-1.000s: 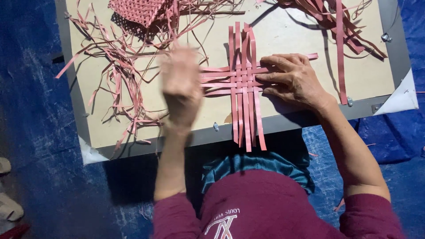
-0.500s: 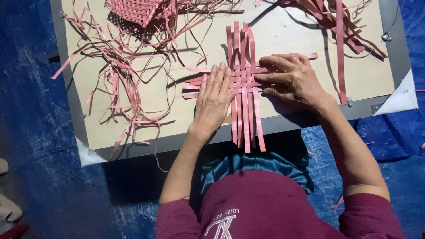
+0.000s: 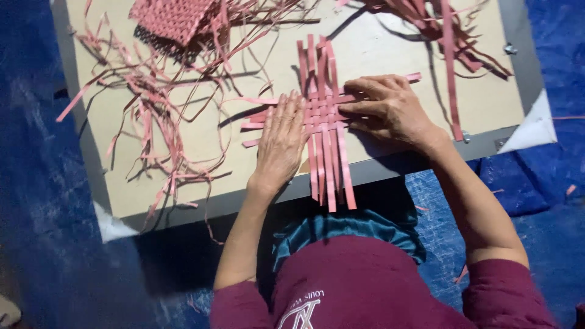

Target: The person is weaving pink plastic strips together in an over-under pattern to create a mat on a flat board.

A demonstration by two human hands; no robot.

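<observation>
Both hands lie flat, fingers spread, gripping nothing: the left hand [image 3: 281, 139] presses the woven pink strips [image 3: 323, 116] at 9 o'clock, the right hand [image 3: 390, 109] at 3 o'clock. Loose strips [image 3: 152, 97] litter the board [image 3: 201, 152] at 10 o'clock.

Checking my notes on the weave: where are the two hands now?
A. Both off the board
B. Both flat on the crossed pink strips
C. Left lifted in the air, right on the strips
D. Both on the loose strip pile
B: the left hand and the right hand both lie flat on the crossed strips, one on each side.
</observation>
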